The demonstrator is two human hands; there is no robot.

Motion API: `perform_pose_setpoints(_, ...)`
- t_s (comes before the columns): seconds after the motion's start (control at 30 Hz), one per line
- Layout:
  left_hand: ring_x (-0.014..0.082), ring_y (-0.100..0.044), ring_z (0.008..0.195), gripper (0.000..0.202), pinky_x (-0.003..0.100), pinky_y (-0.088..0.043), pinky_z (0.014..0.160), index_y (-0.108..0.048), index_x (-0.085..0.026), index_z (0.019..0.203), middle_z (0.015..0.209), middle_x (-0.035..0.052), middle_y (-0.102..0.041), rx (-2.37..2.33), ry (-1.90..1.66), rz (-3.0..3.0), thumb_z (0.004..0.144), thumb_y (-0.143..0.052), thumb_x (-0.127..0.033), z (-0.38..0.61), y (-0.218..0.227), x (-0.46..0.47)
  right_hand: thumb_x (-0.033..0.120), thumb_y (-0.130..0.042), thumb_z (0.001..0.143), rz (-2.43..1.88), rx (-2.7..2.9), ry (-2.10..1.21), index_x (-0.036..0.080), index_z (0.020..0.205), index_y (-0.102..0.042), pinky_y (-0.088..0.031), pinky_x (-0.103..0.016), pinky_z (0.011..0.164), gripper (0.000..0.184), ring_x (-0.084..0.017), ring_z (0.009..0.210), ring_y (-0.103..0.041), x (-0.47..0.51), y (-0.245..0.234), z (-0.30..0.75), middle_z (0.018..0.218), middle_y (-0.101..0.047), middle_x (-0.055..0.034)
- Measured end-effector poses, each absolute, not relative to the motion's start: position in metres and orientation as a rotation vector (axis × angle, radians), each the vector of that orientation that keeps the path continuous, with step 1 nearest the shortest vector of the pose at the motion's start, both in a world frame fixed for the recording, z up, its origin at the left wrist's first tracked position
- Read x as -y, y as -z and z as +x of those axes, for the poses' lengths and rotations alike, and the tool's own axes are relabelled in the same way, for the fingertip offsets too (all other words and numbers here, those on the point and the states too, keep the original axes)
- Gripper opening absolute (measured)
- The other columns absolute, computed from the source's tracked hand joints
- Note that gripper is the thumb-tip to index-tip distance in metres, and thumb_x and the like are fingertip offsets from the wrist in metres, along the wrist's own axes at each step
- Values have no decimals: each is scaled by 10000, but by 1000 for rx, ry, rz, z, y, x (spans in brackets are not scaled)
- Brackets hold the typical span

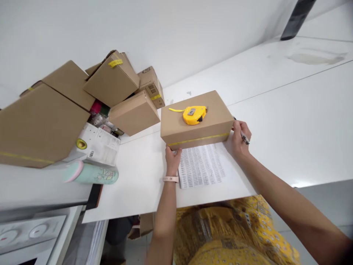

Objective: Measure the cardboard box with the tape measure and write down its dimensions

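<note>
A closed cardboard box [172, 127] with a yellow tape strip along its front side sits on the white table. On its top lies a yellow tape measure [193, 115], a short end of its blade sticking out to the left. My left hand [173, 161], a pink band at the wrist, touches the box's lower front left corner with thumb and fingers. At the right end of the box, my right hand [240, 138] is closed around a pen [244, 137]. A printed sheet [202, 167] with columns of text lies in front of the box, its back edge hidden by it.
Several cardboard boxes [111, 82] are stacked at the left against the wall. Near them are a white carton [103, 145] with an avocado picture and a mint bottle [95, 174] lying down. A dark upright object [298, 20] stands at the back right.
</note>
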State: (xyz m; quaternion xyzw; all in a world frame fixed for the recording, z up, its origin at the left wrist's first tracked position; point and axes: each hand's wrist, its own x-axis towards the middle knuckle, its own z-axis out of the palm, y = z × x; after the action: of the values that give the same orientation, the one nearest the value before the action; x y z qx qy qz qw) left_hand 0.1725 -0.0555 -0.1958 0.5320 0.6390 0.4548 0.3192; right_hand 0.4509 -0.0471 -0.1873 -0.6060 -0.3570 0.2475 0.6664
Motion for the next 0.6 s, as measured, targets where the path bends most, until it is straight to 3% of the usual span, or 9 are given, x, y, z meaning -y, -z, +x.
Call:
perform_pose_setpoints(0.1,271,-529,1366,630,439,-412,1158,-461,-192,1402,1379,131,-599,-1674,-1138,1444,828,-719,-235,173,187,71,566,-443,981,-1319,699,-423,197,886,-656,-496,-450,925,436,-258,950,-692,74,175,456,908,-726,-80)
perform_pose_setpoints(0.2,272,-270,1553,789,449,-253,1263,-297,-215,1554,1647,147,-333,-1682,-1051,1500,870,-687,-273,167,185,114,607,-384,1007,-1222,725,-505,202,1074,-656,-525,-445,889,492,-253,922,-717,115,179,463,882,-745,-78)
perform_pose_setpoints(0.3,289,-104,1589,794,509,-144,1286,-208,-193,1608,1715,163,-135,-1712,-764,1811,948,-603,-390,163,190,167,670,-393,991,-1147,789,-785,243,1242,-626,-544,-451,910,548,-262,1032,-720,151,192,468,1043,-767,-98)
perform_pose_setpoints(0.43,333,-102,1579,759,593,-164,1265,-244,-131,1604,1689,220,-173,-1731,-403,2388,1000,-498,-516,170,199,211,664,-547,934,-1063,872,-1064,264,1231,-677,-514,-453,1024,515,-266,1187,-672,162,198,465,1258,-730,-102)
perform_pose_setpoints(0.5,354,-115,1573,780,613,-202,1250,-227,-88,1605,1675,253,-188,-1803,-347,2506,1009,-469,-531,177,200,216,585,-709,858,-1098,925,-1116,257,1207,-698,-498,-443,1039,479,-267,1169,-675,157,195,461,1222,-745,-95)
perform_pose_setpoints(0.6,373,-140,1567,789,612,-209,1248,-252,-35,1589,1658,278,-214,-1891,-277,2519,1015,-439,-544,186,199,215,509,-828,745,-1174,925,-1112,234,1056,-722,-526,-415,932,429,-259,1004,-705,151,191,457,1045,-773,-85)
